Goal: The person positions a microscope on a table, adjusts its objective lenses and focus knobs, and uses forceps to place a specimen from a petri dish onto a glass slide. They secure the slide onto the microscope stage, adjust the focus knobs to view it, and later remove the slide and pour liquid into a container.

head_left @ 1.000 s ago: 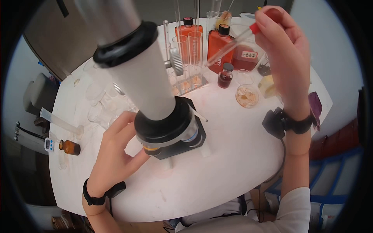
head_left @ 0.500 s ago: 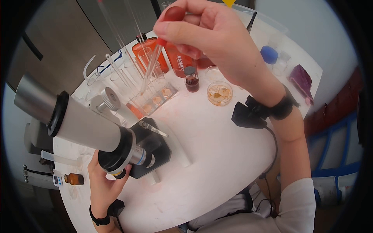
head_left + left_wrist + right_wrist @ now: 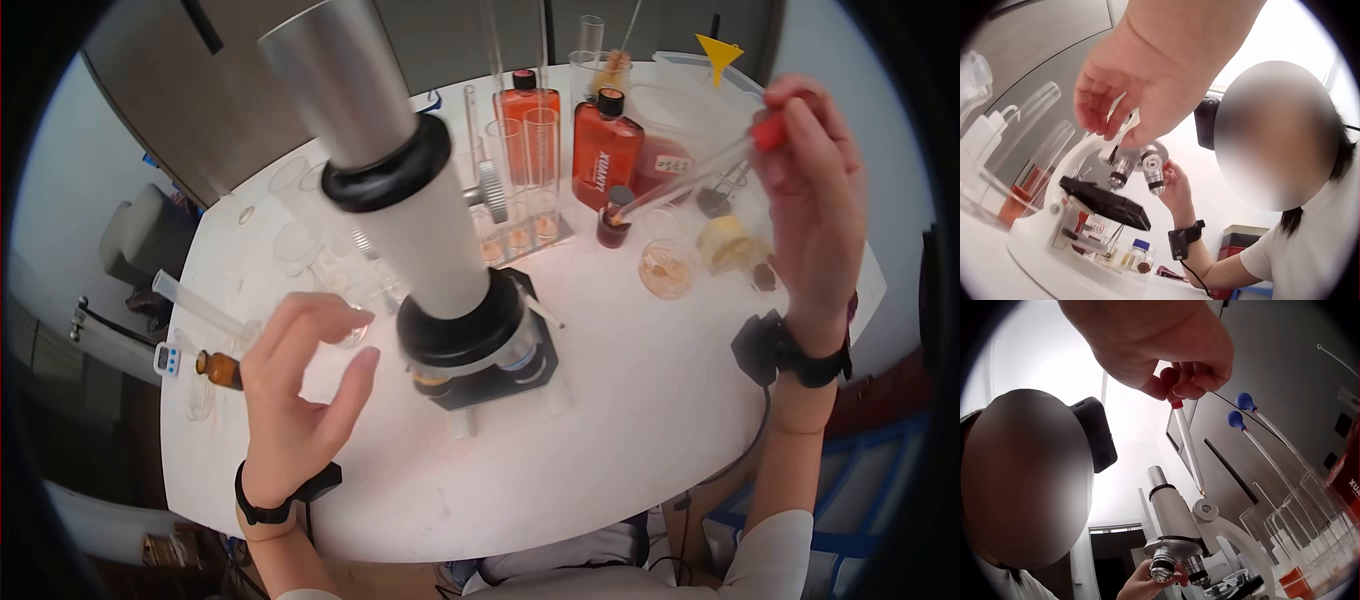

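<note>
A white microscope with black rings [image 3: 450,260] stands on the table, its metal tube at the top. To its left my left hand [image 3: 300,400] is raised with bent, parted fingers, thumb apart, holding nothing. In the left wrist view this hand [image 3: 1141,87] hangs close above the objectives [image 3: 1154,169]. My right hand [image 3: 820,210] pinches the red bulb [image 3: 768,132] of a glass dropper [image 3: 690,182], which slants down and left. Its tip overlaps a small dark bottle [image 3: 613,228] in the head view; whether they touch I cannot tell. The right wrist view shows the bulb [image 3: 1171,377] between the fingers.
Behind the microscope are tall glass tubes in a rack [image 3: 540,245] and orange bottles [image 3: 606,150]. A petri dish [image 3: 667,270] with brownish pieces lies right of centre. At the left are a measuring cylinder [image 3: 205,308], a brown bottle [image 3: 220,370] and a timer [image 3: 167,359].
My left hand has come away from the microscope's lower end to the left. My right hand has shifted rightwards with the dropper, whose tip appeared over the tube rack before. The head view has turned.
</note>
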`<state>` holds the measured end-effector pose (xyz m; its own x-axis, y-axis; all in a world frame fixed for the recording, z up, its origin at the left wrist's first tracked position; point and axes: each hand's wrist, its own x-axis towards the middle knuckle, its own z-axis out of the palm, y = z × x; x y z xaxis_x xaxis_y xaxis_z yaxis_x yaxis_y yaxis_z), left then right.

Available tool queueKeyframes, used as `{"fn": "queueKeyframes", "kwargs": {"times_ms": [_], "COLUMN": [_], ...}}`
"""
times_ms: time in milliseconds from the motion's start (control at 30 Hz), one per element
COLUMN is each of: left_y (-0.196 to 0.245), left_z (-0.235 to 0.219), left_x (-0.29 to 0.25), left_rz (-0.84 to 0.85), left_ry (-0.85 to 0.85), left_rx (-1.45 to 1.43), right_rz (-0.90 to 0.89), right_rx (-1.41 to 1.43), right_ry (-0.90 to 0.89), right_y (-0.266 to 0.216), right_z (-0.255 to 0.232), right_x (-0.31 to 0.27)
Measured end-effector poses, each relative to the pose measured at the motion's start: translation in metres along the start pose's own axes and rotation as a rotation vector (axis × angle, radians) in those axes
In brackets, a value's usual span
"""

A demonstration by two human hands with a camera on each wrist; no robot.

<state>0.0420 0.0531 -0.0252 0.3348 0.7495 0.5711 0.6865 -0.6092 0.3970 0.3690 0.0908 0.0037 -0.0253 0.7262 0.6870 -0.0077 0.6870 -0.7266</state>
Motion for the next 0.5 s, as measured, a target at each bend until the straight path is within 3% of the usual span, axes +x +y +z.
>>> {"fn": "queueKeyframes", "kwargs": {"times_ms": [33, 100, 200, 300, 333, 367, 400, 500], "left_y": [0.001, 0.007, 0.014, 0.034, 0.04, 0.048, 0.05, 0.065], "left_z": [-0.007, -0.015, -0.019, -0.023, -0.022, -0.019, -0.016, -0.004], "left_x": [-0.002, -0.004, -0.004, 0.002, 0.005, 0.008, 0.013, 0.017], "left_rz": [0.023, 0.055, 0.115, 0.362, 0.431, 0.448, 0.514, 0.419], "left_ry": [0.077, 0.263, 0.351, 0.218, 0.148, 0.132, 0.119, 0.11], "left_rx": [0.014, -0.059, -0.093, -0.137, -0.13, -0.123, -0.132, -0.083], "right_rz": [-0.024, -0.114, -0.112, -0.126, -0.104, -0.212, -0.163, -0.149], "right_rx": [-0.023, 0.015, -0.032, -0.053, -0.128, -0.06, -0.069, -0.068], "right_ry": [0.056, -0.025, -0.088, -0.122, -0.202, -0.246, -0.27, -0.309], "right_y": [-0.007, -0.022, -0.034, -0.035, -0.028, -0.037, -0.035, -0.032], "right_z": [0.003, 0.008, 0.021, 0.046, 0.033, 0.065, 0.061, 0.071], "right_x": [-0.002, -0.005, -0.014, -0.023, -0.025, -0.03, -0.031, -0.032]}}
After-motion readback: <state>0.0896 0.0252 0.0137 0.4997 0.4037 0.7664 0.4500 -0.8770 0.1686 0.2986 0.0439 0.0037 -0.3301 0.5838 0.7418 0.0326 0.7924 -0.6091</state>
